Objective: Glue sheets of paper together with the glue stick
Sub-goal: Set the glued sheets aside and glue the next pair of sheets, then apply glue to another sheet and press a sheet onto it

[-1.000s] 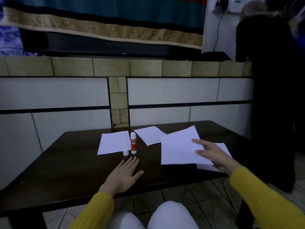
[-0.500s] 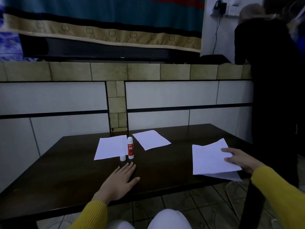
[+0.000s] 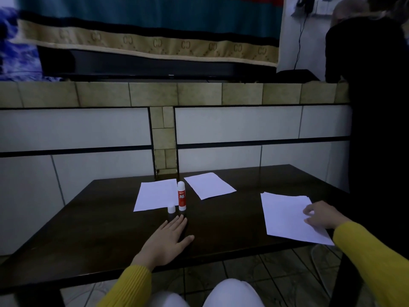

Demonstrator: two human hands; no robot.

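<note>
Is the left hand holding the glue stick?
No, the left hand lies flat on the table, short of the upright glue stick.

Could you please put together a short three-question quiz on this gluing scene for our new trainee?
1. True or false: the glue stick stands upright with its cap off, beside it.
2. Which hand rests on the paper stack? A) left hand B) right hand C) neither
3. Fill in: besides the stack, ___ single sheets lie on the table, the left sheet and the far sheet.

Key: 1. True. 2. B; the left hand lies flat on the bare table. 3. Two.
</note>
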